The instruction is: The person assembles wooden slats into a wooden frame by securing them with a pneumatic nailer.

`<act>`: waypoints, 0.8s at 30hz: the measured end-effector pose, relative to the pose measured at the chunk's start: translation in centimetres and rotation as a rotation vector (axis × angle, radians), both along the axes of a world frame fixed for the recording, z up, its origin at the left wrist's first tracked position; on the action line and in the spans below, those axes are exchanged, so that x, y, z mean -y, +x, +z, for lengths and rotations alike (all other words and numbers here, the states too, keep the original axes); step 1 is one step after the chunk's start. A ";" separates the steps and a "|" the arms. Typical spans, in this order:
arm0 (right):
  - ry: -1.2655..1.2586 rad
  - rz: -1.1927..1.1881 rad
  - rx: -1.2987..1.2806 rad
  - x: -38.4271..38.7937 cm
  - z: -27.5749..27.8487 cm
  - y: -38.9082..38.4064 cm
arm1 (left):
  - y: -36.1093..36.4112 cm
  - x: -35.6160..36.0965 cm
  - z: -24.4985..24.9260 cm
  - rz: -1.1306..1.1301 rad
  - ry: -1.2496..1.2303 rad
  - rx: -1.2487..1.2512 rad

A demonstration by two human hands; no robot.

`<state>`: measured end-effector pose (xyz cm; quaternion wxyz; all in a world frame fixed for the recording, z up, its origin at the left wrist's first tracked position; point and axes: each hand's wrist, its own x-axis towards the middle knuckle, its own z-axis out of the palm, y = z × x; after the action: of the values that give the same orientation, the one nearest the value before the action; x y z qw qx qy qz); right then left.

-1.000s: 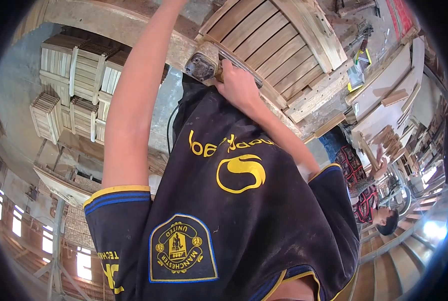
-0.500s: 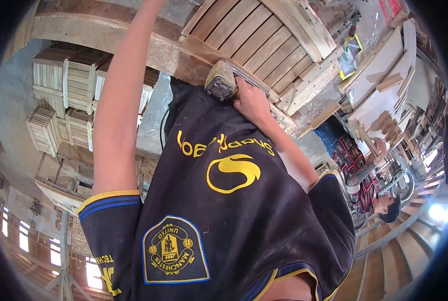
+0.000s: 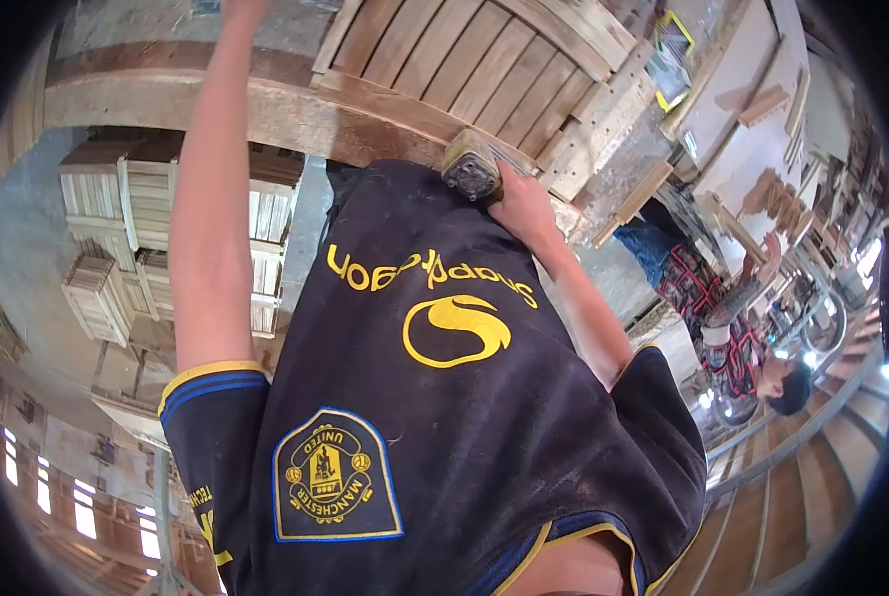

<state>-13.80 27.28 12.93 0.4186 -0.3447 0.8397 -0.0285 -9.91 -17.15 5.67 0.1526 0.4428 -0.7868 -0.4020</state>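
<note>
My right hand is wrapped round a worn, yellowish nail gun, close to the front of my dark shirt. The tool's bolted end cap faces me, and its nose is hidden from view. Just beyond it lies a slatted wooden panel in a frame, on a wooden workbench. My left arm reaches forward across the bench edge. Only the base of my left hand shows at the top border; its fingers are cut off, so what it touches cannot be seen.
Stacked slatted wooden panels stand on the floor at left. A yellow-edged item lies beyond the panel's right side. At right, another person works beside boards and wood pieces. A loose wooden strip juts out near the bench.
The view has shifted, so the panel appears farther left and higher. In the picture, the nail gun and right hand sit slightly farther right, and my left forearm farther left. The grip looks unchanged.
</note>
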 end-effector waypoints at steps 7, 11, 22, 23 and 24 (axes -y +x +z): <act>-0.007 -0.020 -0.018 -3.9 -0.6 -1.0 | 0.1 -0.3 -0.3 0.049 -0.031 0.009; 0.001 -0.049 0.008 -3.9 -0.2 -1.1 | 0.3 0.5 -1.3 0.035 -0.076 0.036; 0.001 -0.141 -0.009 -9.6 -0.7 -1.8 | 0.2 1.1 -3.1 0.033 -0.225 -0.137; 0.024 -0.173 -0.015 -10.3 -0.6 -1.9 | 0.2 1.0 -2.7 0.028 -0.219 -0.140; -0.028 -0.186 -0.013 -10.8 -0.6 -2.1 | 0.3 0.9 -2.2 0.056 -0.106 -0.144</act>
<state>-15.94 38.09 12.33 0.4039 -0.2713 0.8703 -0.0768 -9.65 -18.07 3.52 0.2433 0.4257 -0.7813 -0.3862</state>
